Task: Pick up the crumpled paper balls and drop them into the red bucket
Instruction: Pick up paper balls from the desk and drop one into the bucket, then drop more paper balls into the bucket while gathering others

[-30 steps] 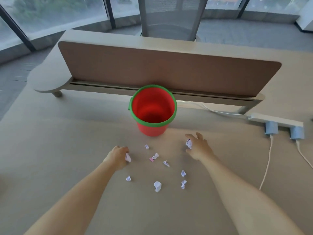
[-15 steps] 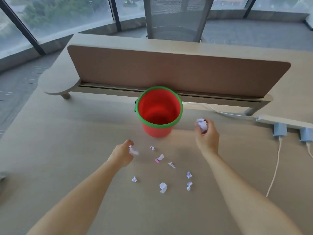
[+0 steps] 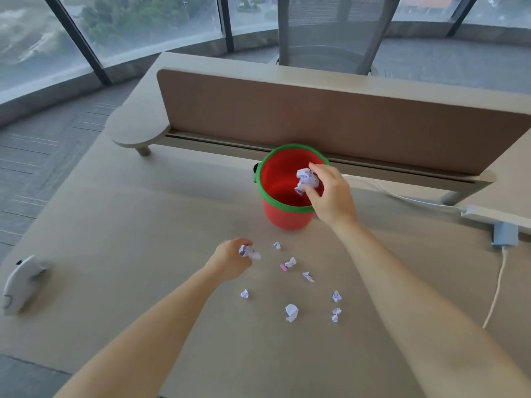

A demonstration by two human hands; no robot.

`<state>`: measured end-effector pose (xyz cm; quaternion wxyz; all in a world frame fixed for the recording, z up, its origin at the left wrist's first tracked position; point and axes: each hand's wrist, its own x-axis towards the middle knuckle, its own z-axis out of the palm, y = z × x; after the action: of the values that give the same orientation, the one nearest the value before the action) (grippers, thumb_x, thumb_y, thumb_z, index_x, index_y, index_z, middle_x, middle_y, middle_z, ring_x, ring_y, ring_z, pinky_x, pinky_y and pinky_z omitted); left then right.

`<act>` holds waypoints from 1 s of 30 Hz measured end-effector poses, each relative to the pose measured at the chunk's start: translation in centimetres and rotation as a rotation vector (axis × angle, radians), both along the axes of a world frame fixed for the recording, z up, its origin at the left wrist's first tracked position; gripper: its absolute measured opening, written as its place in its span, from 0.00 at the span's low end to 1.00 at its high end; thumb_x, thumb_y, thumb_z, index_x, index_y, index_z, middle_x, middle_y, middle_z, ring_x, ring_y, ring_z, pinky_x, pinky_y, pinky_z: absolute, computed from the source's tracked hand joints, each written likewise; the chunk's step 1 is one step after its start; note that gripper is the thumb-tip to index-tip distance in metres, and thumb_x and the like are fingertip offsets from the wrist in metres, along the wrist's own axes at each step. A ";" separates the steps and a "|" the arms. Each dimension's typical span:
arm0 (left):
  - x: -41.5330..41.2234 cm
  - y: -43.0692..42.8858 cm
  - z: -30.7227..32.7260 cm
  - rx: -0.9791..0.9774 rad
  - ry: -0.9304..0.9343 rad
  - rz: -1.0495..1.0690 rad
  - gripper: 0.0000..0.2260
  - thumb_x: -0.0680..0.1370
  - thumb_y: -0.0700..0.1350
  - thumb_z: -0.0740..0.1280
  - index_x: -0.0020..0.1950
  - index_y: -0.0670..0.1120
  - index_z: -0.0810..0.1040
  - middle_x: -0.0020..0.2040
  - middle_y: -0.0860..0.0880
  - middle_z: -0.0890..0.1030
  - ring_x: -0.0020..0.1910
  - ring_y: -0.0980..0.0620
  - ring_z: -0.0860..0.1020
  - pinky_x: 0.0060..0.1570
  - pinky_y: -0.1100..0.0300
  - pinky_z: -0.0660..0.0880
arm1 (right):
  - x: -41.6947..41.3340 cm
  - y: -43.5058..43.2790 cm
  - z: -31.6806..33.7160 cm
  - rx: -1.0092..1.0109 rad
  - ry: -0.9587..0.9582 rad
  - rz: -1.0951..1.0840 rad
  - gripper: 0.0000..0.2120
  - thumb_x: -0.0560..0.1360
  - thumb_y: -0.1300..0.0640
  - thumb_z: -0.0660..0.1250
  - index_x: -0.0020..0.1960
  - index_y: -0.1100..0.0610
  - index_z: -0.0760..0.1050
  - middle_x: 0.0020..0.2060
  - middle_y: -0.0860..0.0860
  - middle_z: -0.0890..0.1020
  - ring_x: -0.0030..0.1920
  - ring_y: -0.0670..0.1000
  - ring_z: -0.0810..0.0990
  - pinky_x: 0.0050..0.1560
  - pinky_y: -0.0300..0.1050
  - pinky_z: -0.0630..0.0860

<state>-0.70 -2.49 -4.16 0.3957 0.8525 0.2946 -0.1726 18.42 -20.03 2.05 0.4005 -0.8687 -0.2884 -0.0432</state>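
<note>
The red bucket (image 3: 283,216) with a green rim stands on the desk in front of the divider panel. My right hand (image 3: 330,193) is over its opening, fingers pinched on a crumpled white-and-purple paper ball (image 3: 307,179). Nearer to me, my left hand (image 3: 231,258) rests low over the desk, closed on another paper ball (image 3: 248,251). Several small paper balls lie loose on the desk between my arms, among them a larger white one (image 3: 291,312), one at the left (image 3: 244,294) and a pair at the right (image 3: 336,296).
A brown divider panel (image 3: 330,119) runs along the back of the desk. A power strip with plugs (image 3: 504,234) and a white cable (image 3: 495,294) sit at the right. A grey stuffed toy (image 3: 21,282) lies at the left edge. An office chair (image 3: 330,33) stands behind.
My right hand has lifted its paper ball from the desk and carried it left and forward over the bucket's mouth. My left hand has picked its ball a little off the desk.
</note>
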 end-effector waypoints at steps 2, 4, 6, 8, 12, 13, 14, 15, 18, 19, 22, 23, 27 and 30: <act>0.0 0.4 0.4 -0.023 -0.047 0.027 0.23 0.73 0.38 0.68 0.66 0.52 0.75 0.60 0.49 0.78 0.50 0.49 0.77 0.45 0.60 0.74 | 0.1 -0.1 -0.3 -0.001 -0.023 -0.010 0.19 0.74 0.59 0.72 0.63 0.62 0.76 0.59 0.59 0.80 0.61 0.56 0.77 0.66 0.46 0.71; -0.1 1.0 0.9 -0.053 -0.105 0.068 0.25 0.72 0.38 0.70 0.67 0.54 0.75 0.61 0.49 0.79 0.52 0.48 0.79 0.47 0.58 0.78 | 0.0 -0.5 -0.6 0.058 -0.067 -0.080 0.14 0.74 0.59 0.70 0.58 0.63 0.78 0.54 0.59 0.81 0.56 0.55 0.78 0.60 0.43 0.72; -0.1 1.5 1.7 -0.045 -0.186 0.126 0.26 0.71 0.37 0.71 0.68 0.54 0.74 0.61 0.48 0.79 0.53 0.46 0.80 0.51 0.55 0.79 | -0.3 -1.2 -1.0 0.147 -0.090 -0.194 0.08 0.75 0.60 0.68 0.51 0.63 0.78 0.47 0.58 0.80 0.49 0.55 0.77 0.51 0.44 0.73; 0.0 1.6 2.6 0.000 -0.314 0.190 0.27 0.72 0.37 0.72 0.69 0.53 0.74 0.57 0.49 0.77 0.52 0.47 0.80 0.55 0.55 0.78 | -0.6 -2.3 -1.8 0.208 -0.031 -0.315 0.04 0.75 0.61 0.65 0.46 0.63 0.75 0.43 0.57 0.77 0.44 0.57 0.75 0.45 0.47 0.71; 0.7 1.1 5.2 0.153 -0.726 0.251 0.25 0.72 0.36 0.73 0.68 0.48 0.75 0.55 0.52 0.76 0.49 0.53 0.80 0.50 0.73 0.74 | -2.6 -5.0 -5.2 0.112 0.214 -0.451 0.04 0.77 0.60 0.62 0.46 0.60 0.72 0.45 0.58 0.76 0.45 0.59 0.76 0.45 0.46 0.69; 1.0 0.9 6.0 0.220 -0.828 0.225 0.24 0.72 0.37 0.74 0.67 0.46 0.76 0.55 0.52 0.77 0.48 0.54 0.79 0.49 0.74 0.75 | -3.4 -5.6 -6.3 0.049 0.287 -0.440 0.04 0.77 0.59 0.62 0.46 0.59 0.73 0.47 0.57 0.76 0.45 0.59 0.77 0.46 0.48 0.71; 1.4 0.6 6.7 0.280 -0.909 0.198 0.22 0.72 0.37 0.74 0.65 0.45 0.77 0.54 0.52 0.79 0.46 0.56 0.79 0.48 0.73 0.75 | -4.3 -6.3 -7.4 -0.038 0.352 -0.405 0.04 0.77 0.58 0.62 0.47 0.59 0.73 0.49 0.56 0.75 0.44 0.59 0.77 0.48 0.50 0.74; 1.9 0.3 7.6 0.329 -0.969 0.176 0.20 0.72 0.38 0.75 0.64 0.45 0.78 0.53 0.51 0.81 0.44 0.56 0.79 0.46 0.71 0.76 | -5.2 -6.7 -8.6 -0.144 0.402 -0.342 0.05 0.77 0.57 0.62 0.49 0.58 0.74 0.51 0.56 0.75 0.44 0.59 0.78 0.49 0.51 0.75; 3.9 -0.9 9.8 0.414 -1.094 0.069 0.16 0.73 0.38 0.74 0.60 0.43 0.81 0.53 0.47 0.84 0.44 0.56 0.80 0.47 0.71 0.76 | -7.7 -8.0 -11.0 -0.476 0.524 -0.078 0.12 0.76 0.50 0.66 0.56 0.53 0.73 0.57 0.50 0.71 0.47 0.55 0.79 0.50 0.50 0.77; 4.6 -1.3 10.4 0.425 -1.121 0.023 0.15 0.73 0.38 0.74 0.59 0.42 0.81 0.54 0.46 0.84 0.47 0.55 0.81 0.49 0.71 0.76 | -8.4 -8.3 -11.5 -0.559 0.545 -0.009 0.14 0.75 0.48 0.66 0.58 0.51 0.72 0.57 0.48 0.70 0.48 0.54 0.79 0.49 0.50 0.77; 6.9 -2.1 11.1 0.439 -1.124 -0.071 0.15 0.73 0.37 0.74 0.60 0.40 0.81 0.56 0.44 0.84 0.53 0.51 0.82 0.55 0.66 0.77 | -9.9 -8.5 -12.7 -0.643 0.557 0.099 0.15 0.74 0.49 0.68 0.59 0.50 0.72 0.56 0.46 0.69 0.49 0.52 0.79 0.47 0.48 0.77; 7.6 -2.3 11.2 0.442 -1.107 -0.096 0.16 0.73 0.36 0.73 0.61 0.40 0.81 0.57 0.43 0.83 0.54 0.50 0.82 0.56 0.64 0.77 | -10.2 -8.4 -12.9 -0.634 0.546 0.110 0.13 0.74 0.51 0.68 0.57 0.51 0.73 0.55 0.46 0.71 0.48 0.51 0.79 0.46 0.48 0.77; 9.8 -3.2 11.6 0.421 -1.021 -0.191 0.18 0.75 0.31 0.67 0.65 0.40 0.78 0.61 0.42 0.80 0.56 0.48 0.79 0.54 0.62 0.77 | -10.6 -7.8 -13.3 -0.622 0.494 0.111 0.04 0.77 0.54 0.64 0.51 0.53 0.76 0.48 0.46 0.74 0.45 0.53 0.78 0.44 0.49 0.77; 10.7 -3.6 11.5 0.429 -0.968 -0.242 0.17 0.77 0.31 0.63 0.65 0.39 0.77 0.62 0.40 0.78 0.55 0.46 0.79 0.54 0.55 0.79 | -10.6 -7.7 -13.4 -0.610 0.474 0.095 0.06 0.79 0.54 0.62 0.48 0.53 0.77 0.47 0.47 0.77 0.45 0.53 0.78 0.43 0.48 0.76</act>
<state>9.99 -6.12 7.35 0.2807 0.9240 0.0069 0.2594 7.81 -27.76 -11.36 0.1807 -0.9194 -0.2276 0.2650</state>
